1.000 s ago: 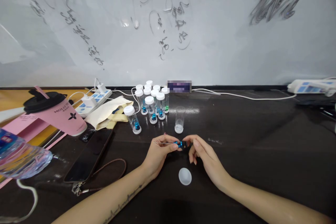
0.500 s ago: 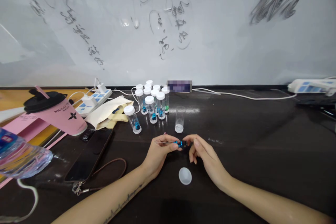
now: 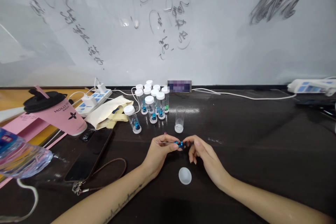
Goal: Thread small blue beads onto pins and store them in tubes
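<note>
My left hand (image 3: 161, 152) pinches a small blue-and-black part with a thin metal rod (image 3: 180, 144) between thumb and fingers. The rod points left across the palm. My right hand (image 3: 203, 154) has curled fingers, with the fingertips closed at the black end of the same part; they partly hide it. Just below the hands lies a round white cap (image 3: 185, 176). Beyond them an uncapped clear tube (image 3: 180, 119) stands upright on its white base.
Several white-capped tubes (image 3: 150, 109) holding blue or green parts stand at the back, left of centre. To the left are a cloth pouch (image 3: 103, 112), phone (image 3: 90, 155), pink cup (image 3: 61, 113), plastic bottle (image 3: 23, 157) and power strip (image 3: 101, 98). A whiteboard (image 3: 223, 35) rises behind.
</note>
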Motion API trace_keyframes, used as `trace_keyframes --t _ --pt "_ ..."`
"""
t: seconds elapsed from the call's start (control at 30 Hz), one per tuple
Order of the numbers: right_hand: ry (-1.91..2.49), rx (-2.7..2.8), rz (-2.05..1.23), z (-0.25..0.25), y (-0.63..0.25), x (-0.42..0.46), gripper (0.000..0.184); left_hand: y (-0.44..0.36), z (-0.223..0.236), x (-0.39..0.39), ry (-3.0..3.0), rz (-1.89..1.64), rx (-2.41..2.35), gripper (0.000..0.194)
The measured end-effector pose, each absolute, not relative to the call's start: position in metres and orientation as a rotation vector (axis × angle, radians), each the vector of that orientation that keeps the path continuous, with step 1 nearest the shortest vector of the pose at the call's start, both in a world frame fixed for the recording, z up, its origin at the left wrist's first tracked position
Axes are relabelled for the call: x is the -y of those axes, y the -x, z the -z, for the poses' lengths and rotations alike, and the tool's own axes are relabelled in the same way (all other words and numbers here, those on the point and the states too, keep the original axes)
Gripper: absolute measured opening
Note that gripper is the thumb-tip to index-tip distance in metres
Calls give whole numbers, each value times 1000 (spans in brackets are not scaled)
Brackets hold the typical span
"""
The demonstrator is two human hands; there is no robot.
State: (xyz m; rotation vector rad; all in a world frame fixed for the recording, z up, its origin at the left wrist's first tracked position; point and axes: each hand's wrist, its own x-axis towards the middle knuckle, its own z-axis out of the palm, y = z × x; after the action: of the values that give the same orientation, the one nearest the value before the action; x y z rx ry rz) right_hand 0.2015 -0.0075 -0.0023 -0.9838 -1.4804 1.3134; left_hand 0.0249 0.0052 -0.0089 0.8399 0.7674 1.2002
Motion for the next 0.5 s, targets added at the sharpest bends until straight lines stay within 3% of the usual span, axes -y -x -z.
trace_keyframes --t 0.5 --pt "1001 1462 -1306 2 -200 7 37 -25 6 -5 -842 -1189 -761 17"
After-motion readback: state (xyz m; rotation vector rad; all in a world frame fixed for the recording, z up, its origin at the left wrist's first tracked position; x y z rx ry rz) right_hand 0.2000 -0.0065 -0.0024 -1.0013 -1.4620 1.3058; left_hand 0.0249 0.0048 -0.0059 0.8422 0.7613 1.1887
